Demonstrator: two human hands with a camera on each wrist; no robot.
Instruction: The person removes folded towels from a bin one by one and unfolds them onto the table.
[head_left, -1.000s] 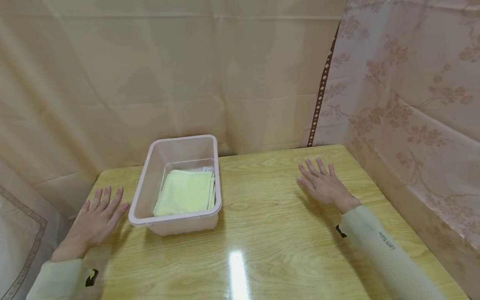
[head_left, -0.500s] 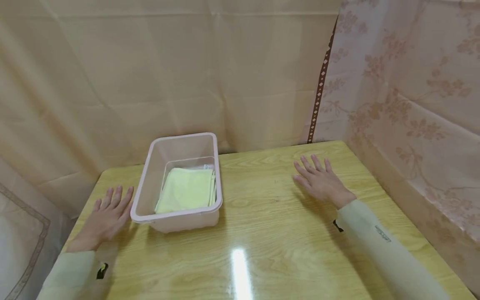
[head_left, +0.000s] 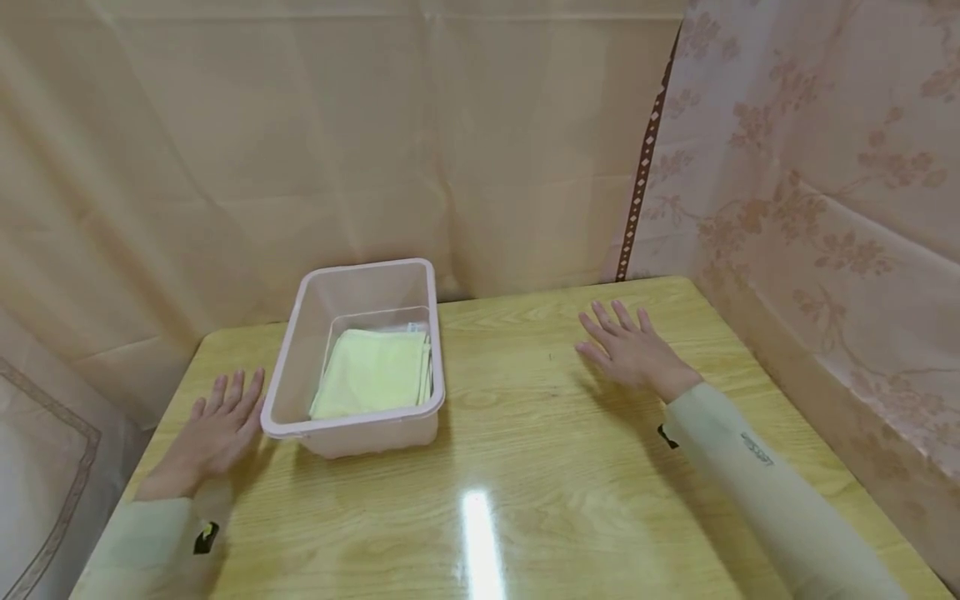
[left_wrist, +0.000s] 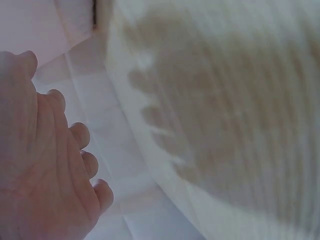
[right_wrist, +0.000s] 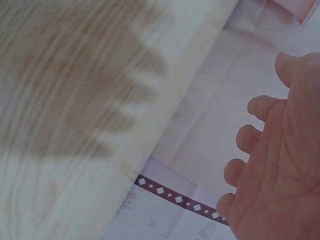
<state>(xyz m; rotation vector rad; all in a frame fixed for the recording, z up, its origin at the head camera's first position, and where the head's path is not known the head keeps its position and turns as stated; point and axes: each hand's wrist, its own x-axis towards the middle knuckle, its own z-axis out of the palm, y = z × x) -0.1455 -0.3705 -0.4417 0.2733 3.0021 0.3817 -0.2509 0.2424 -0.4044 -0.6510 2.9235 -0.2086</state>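
The pink tub (head_left: 367, 437) sits on the left part of the wooden table (head_left: 570, 475), near the back edge. A folded yellow cloth (head_left: 371, 375) lies flat on the bottom of the tub.

The left hand (head_left: 210, 437) is just beside the tub, on its left side, with its fingertips pointing to the back of the table. The tub's front left corner is right by the thumb side of this hand. I can't quite tell if the hand touches the tub there. Its fingers are spread out and nearly straight, and they hold nothing.

The right hand (head_left: 633, 354) is well apart from the tub, over the right part of the table. Its fingers are spread wide and nearly straight too, and they hold nothing. It hangs above the wood, with its dark shadow under it. The cloth is far to the left of these fingers, inside the tub.
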